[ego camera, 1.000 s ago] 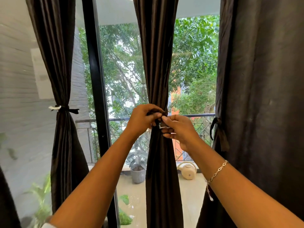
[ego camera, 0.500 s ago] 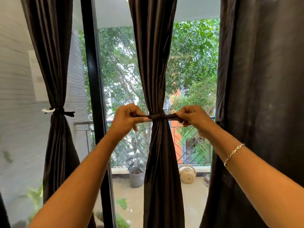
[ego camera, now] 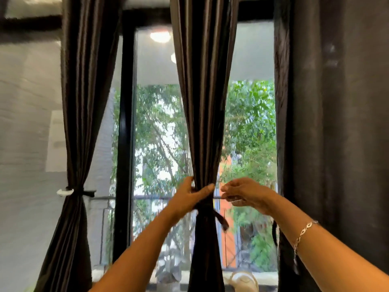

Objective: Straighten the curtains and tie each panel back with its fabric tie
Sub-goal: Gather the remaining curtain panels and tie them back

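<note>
- Curtain panel in the middle (ego camera: 202,102) hangs between two window panes, gathered into a narrow waist low in the view.
- Its fabric tie (ego camera: 207,207) is wrapped around that waist, and one loose tail slants down to the right (the picture is blurred there).
- The left hand (ego camera: 189,199) grips the gathered panel just above the tie, with the thumb laid across the front of the folds.
- The right hand (ego camera: 246,192) hovers just beside the panel on the right, fingers loosely bent and clear of both cloth and tie.
- A bracelet (ego camera: 303,232) sits on the right wrist.
- The left panel (ego camera: 84,102) is cinched by its own tie (ego camera: 77,191).
- The right panel (ego camera: 336,123) hangs broad and full down the right edge.
</note>
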